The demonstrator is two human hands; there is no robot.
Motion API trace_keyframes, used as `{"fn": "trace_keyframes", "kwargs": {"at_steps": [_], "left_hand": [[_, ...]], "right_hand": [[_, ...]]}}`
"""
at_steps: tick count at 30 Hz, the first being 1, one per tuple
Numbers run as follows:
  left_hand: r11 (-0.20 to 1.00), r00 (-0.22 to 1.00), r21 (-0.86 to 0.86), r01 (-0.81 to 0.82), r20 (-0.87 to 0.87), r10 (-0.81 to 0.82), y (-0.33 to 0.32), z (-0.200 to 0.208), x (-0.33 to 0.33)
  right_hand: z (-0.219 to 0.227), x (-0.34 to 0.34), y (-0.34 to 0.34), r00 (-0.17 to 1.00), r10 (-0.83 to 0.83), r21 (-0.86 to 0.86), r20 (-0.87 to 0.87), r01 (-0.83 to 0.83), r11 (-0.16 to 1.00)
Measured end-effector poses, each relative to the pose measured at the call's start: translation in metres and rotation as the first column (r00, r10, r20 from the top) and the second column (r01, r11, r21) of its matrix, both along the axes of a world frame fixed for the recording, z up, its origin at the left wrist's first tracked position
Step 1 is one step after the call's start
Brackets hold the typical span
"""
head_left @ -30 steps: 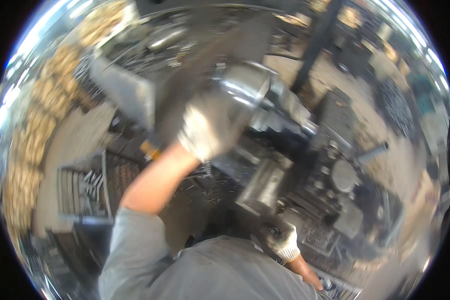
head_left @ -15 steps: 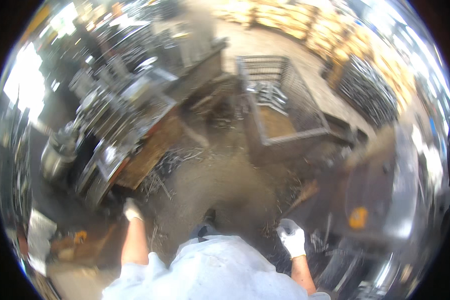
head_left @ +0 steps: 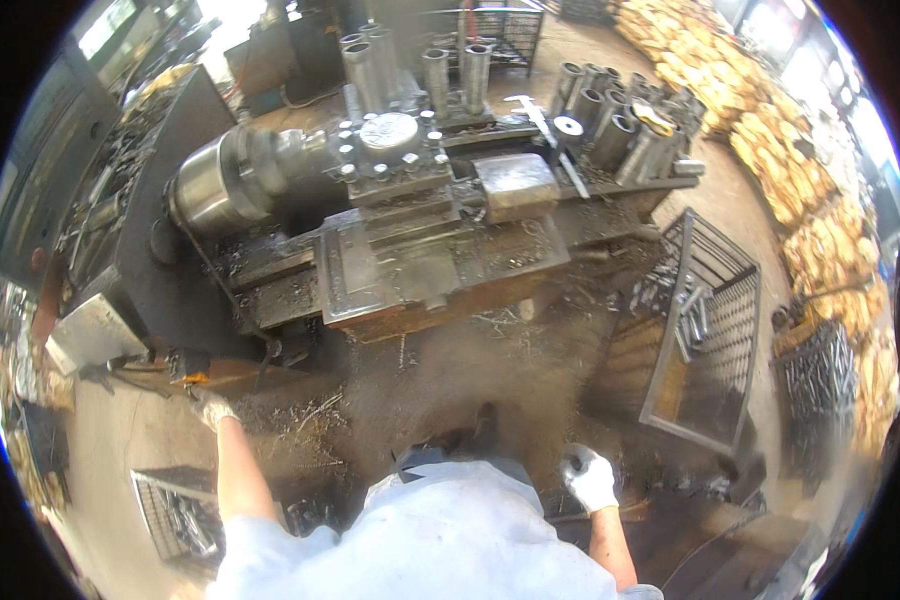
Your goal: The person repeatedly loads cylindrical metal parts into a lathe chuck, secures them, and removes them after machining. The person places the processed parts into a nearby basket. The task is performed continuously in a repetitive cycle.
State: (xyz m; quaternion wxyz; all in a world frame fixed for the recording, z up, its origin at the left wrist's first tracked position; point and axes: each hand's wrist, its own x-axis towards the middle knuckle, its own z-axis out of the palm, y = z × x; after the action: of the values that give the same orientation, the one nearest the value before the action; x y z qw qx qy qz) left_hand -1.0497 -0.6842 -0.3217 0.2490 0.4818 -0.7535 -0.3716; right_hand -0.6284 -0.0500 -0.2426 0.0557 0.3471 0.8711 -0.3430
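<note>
My left hand point(head_left: 213, 408), in a whitish glove, reaches out at the left beside a small orange part point(head_left: 192, 379) low on the front of a lathe. Its fingers are too small and dim to read, and contact cannot be made out. My right hand point(head_left: 592, 480), gloved in white, hangs low to the right of my body with its fingers curled. Something dark and round shows at those fingers, too unclear to name. Ahead stands the lathe with its shiny chuck point(head_left: 220, 182), a bolted tool post point(head_left: 395, 165) and a carriage point(head_left: 450, 265) strewn with metal chips.
A vernier caliper point(head_left: 550, 145) lies on the lathe bed near several upright metal tubes point(head_left: 612, 140). Right of the machine is a wire-mesh crate point(head_left: 695, 440) holding metal pieces; another crate point(head_left: 155, 515) stands at lower left. Chips litter the floor point(head_left: 440, 370). Yellowish stacks point(head_left: 770, 165) line the far right.
My view has swung left, so the lathe now lies straight ahead and the mesh crate sits farther right. My left hand has moved outward to the left, beside the orange part. My right hand stays curled.
</note>
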Motion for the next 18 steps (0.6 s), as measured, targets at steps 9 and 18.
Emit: {"fn": "trace_keyframes", "kwargs": {"at_steps": [9,18], "left_hand": [[0.994,0.994,0.1,0.032,-0.11,-0.021,-0.024,0.009,0.008],[0.91,0.968,0.378,0.168,-0.236,-0.081,-0.026,0.018,0.025]], "right_hand": [[0.007,-0.148,0.105,0.934,0.331,0.168,-0.13,-0.309,0.936],[0.129,-0.302,0.057,0.844,0.445,0.201,-0.301,-0.4,0.894]]}}
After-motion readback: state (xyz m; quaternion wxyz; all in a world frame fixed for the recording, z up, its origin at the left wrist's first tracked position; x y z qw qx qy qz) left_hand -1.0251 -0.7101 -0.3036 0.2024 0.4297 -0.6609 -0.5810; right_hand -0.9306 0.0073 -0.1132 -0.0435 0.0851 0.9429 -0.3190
